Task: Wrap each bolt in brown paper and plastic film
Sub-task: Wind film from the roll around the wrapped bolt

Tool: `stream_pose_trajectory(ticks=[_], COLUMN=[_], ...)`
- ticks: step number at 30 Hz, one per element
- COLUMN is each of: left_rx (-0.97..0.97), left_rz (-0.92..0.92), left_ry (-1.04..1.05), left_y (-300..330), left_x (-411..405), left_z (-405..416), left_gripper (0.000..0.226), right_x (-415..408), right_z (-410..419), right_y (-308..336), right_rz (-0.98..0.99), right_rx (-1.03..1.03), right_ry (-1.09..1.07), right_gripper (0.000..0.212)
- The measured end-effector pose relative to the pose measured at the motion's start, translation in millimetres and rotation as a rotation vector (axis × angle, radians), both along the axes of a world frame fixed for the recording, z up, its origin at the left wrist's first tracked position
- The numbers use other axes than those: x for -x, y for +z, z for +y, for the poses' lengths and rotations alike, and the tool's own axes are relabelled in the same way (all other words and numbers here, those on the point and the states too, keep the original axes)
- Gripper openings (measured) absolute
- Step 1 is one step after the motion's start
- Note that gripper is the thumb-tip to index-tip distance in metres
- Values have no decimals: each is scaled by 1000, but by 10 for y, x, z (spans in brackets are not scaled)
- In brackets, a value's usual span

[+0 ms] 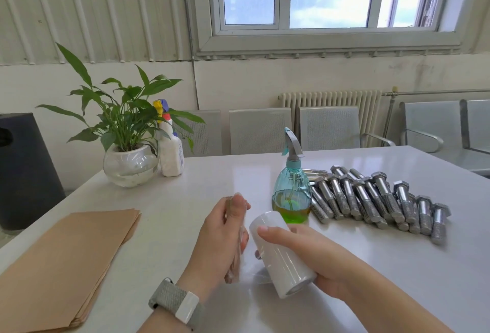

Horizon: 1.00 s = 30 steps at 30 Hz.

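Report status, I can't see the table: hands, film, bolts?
Right grip on film roll. Left grip pinching film end. Bolts bare, behind spray bottle.

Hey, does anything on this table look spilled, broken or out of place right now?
Nothing looks spilled or damaged. The bolts lie in a loose heap rather than a tidy row, right against the upright spray bottle. The brown paper sits in a neat stack. The right hand holds the film roll; the left hand pinches its film.
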<state>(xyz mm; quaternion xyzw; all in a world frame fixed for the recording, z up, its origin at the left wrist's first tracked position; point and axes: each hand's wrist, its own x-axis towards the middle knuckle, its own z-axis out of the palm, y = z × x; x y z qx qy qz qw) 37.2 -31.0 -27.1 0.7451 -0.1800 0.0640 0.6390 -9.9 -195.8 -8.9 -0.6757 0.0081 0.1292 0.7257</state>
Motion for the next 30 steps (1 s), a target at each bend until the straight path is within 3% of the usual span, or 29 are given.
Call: stream_pose_trajectory(ticks=[9, 12, 16, 26, 30], left_rx=[-145, -140, -81, -12, -47], left_rz=[-42, 0, 94, 105, 80], left_ry=[5, -16, -40, -103, -125], left_y=[-83, -92, -77, -45, -43], left_x=[-47, -33, -29, 34, 50], left_z=[-13, -14, -26, -84, -118], left_gripper=[48, 49, 55, 47, 54], right_x=[-45, -63, -98, -132, -153], right_z=[-70, -112, -121, -170, -180], right_y=[-24, -38, -31, -55, -73], right_rz=[79, 160, 123, 28, 27], right_rx=[46, -4, 51, 195, 195], right_ry=[-16, -45, -95, -120, -113], right_gripper=[52, 39, 25, 45, 52])
